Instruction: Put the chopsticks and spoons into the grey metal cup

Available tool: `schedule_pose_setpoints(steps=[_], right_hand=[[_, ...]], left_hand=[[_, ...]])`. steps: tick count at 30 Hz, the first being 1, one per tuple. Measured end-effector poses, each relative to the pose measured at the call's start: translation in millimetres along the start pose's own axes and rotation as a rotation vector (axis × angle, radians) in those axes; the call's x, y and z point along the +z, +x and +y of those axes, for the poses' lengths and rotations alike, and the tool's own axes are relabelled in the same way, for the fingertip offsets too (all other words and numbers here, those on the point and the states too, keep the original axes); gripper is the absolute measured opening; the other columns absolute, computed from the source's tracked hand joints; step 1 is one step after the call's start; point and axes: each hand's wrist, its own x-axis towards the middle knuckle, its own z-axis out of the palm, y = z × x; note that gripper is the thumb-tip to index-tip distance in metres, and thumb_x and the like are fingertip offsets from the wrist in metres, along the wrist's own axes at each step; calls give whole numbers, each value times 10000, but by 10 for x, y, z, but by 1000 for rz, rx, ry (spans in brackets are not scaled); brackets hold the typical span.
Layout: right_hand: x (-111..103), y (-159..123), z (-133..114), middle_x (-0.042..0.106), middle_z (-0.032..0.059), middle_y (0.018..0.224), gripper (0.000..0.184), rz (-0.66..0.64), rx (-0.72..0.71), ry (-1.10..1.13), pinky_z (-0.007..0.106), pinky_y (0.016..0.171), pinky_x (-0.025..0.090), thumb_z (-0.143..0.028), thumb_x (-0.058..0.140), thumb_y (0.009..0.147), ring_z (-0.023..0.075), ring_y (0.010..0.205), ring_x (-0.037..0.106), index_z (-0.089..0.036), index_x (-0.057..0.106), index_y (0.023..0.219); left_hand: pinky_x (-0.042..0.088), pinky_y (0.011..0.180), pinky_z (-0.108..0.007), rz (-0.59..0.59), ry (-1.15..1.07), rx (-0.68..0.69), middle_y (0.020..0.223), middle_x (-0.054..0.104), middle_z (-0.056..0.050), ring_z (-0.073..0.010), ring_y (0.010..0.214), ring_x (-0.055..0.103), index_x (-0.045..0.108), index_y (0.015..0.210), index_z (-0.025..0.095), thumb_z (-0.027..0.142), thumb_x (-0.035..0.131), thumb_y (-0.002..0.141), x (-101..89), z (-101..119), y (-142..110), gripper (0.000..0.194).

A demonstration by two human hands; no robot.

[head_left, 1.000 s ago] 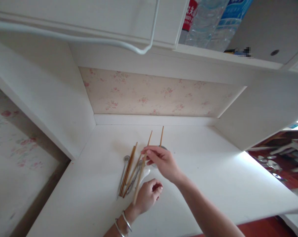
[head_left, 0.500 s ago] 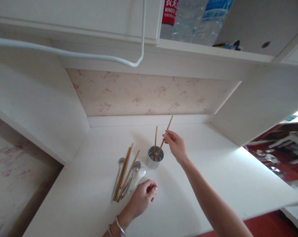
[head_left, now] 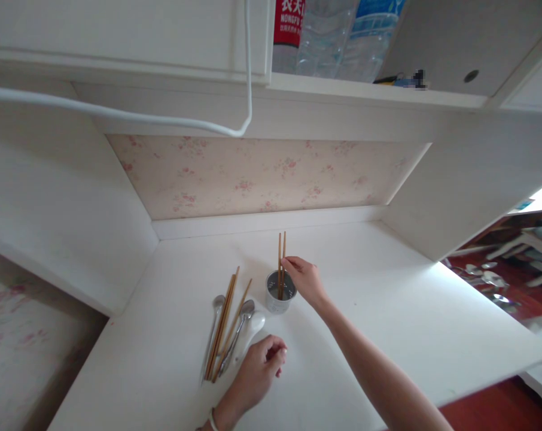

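A silvery perforated utensil cup (head_left: 277, 306) stands upright on the white tabletop, two wooden chopsticks side by side in it. My right hand (head_left: 305, 278) is closed in a pinch on the right-hand chopstick (head_left: 284, 244); whether the fingertips also touch the other chopstick (head_left: 279, 246) cannot be told. Curled loosely, my left hand (head_left: 259, 370) rests in front of the cup with nothing visible in it. Beside it lie a white spoon (head_left: 252, 326), a metal spoon (head_left: 246, 310), several loose wooden chopsticks (head_left: 221, 326) and a long-handled metal spoon (head_left: 218, 303).
White panels (head_left: 55, 203) enclose the tabletop (head_left: 378, 335) left and right, with floral wallpaper (head_left: 244, 179) behind. Overhead, a shelf (head_left: 378, 93) holds plastic bottles (head_left: 325, 39). A white cable (head_left: 163, 120) hangs across the upper left.
My right hand has moved left and down with its chopstick, which now stands upright beside the other one in the cup. My left hand stays about where it was. The view has shifted slightly.
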Motion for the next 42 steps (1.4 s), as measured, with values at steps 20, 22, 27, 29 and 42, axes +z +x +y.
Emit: schedule_pose_setpoints(steps=[20,22,27,29,42], right_hand=[[32,-12,85,733,12,871,323,-40,17,11,315,771,513,-501,513,845,198,833,678,-246,704,899],[21,-39,98,728,24,907,336,-41,30,44,338,811,512,-515,523,838,209,878,674,-244,692,944],[-33,-179,205,633,81,1187,459,-64,39,228,389,901,490,-503,570,830,225,1070,600,-259,536,1217],[-50,-261,298,553,86,1296,513,-71,17,305,409,956,457,-494,571,838,222,1153,541,-282,449,1288],[109,-617,870,340,75,1471,950,-195,33,431,500,1116,253,-417,759,699,269,1350,338,-354,170,1441]], left_hand=[[419,585,-227,6,6,9,711,575,12,-110,606,544,600,895,158,326,476,866,-6,-5,-13,211],[420,584,-227,3,-3,7,719,576,11,-107,602,543,599,898,155,320,484,862,-6,-3,-9,204],[433,599,-229,11,-43,-7,743,580,2,-106,610,547,601,903,154,340,501,861,-10,59,-50,216],[442,610,-231,30,-20,-12,746,589,-5,-114,627,558,608,919,162,371,500,868,-55,127,-106,241],[465,782,-277,405,871,2,950,681,-56,-185,858,652,613,937,221,291,368,932,-811,158,-69,255]])
